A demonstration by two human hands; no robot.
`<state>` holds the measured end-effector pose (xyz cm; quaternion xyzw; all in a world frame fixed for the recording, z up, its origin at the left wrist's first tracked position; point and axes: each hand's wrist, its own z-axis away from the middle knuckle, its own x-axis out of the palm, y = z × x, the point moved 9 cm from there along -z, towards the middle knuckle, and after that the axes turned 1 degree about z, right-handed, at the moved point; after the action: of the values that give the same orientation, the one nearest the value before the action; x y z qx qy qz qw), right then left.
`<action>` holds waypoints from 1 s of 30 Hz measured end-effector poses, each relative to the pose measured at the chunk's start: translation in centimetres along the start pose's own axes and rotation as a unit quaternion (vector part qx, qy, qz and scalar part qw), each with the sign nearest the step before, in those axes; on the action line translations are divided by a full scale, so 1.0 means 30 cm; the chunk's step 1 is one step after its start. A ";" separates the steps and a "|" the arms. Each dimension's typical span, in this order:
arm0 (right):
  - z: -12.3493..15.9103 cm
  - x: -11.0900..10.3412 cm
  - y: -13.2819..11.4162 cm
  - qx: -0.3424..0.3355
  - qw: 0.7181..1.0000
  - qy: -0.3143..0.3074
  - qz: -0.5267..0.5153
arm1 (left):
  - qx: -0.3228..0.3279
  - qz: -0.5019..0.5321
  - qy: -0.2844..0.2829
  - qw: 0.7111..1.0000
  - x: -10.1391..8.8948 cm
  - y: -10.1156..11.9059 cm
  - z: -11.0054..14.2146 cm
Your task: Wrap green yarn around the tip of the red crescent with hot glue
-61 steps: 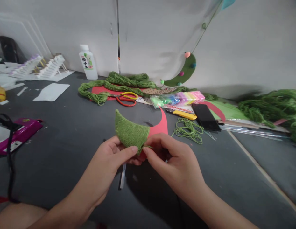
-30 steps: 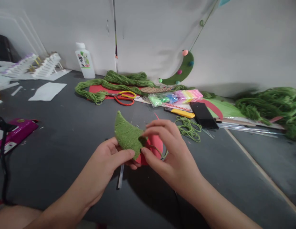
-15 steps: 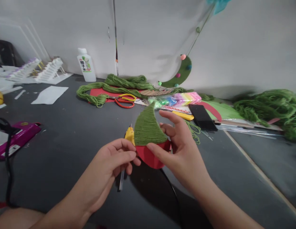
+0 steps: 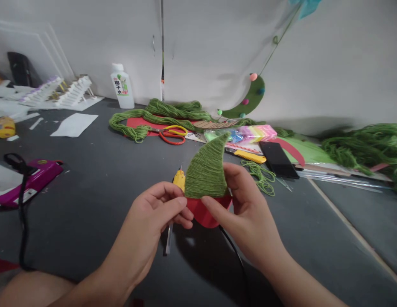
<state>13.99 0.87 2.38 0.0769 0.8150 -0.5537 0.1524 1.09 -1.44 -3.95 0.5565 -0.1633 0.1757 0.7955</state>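
Note:
A crescent-shaped red card stands upright between my hands, its upper part wound closely with green yarn. My right hand is closed on its right side, thumb across the front near the winding's lower edge and fingers behind. My left hand is closed in a pinch at the card's left edge, where the winding stops; whether a yarn strand is between those fingertips is hidden. Just behind the card lies a yellow glue gun, partly covered, with a clear glue stick showing below my left hand.
Farther back lie scissors, green yarn skeins, a packet of coloured pieces, a yellow cutter, a black phone and loose yarn. A white bottle stands by the wall. At left lies a purple device with a black cord.
The crescent has turned so its wound tip points up, and the right hand has moved from the yarn onto the card. My left hand has shifted to its left edge. The glue gun has come into view.

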 end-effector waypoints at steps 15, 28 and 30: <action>0.007 0.024 0.007 0.019 1.000 -0.019 -0.004 | 0.016 -0.015 0.023 0.999 -0.013 0.001 -0.003; 0.012 0.024 0.014 0.032 0.999 -0.019 -0.024 | 0.017 -0.011 0.015 1.000 -0.014 -0.001 -0.004; 0.012 0.030 0.012 0.030 0.999 -0.023 -0.027 | 0.021 -0.014 0.015 1.000 -0.014 0.001 -0.006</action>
<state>13.32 0.63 1.64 0.0465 0.7962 -0.5833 0.1537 0.70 -1.31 -4.18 0.5724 -0.1393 0.1762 0.7886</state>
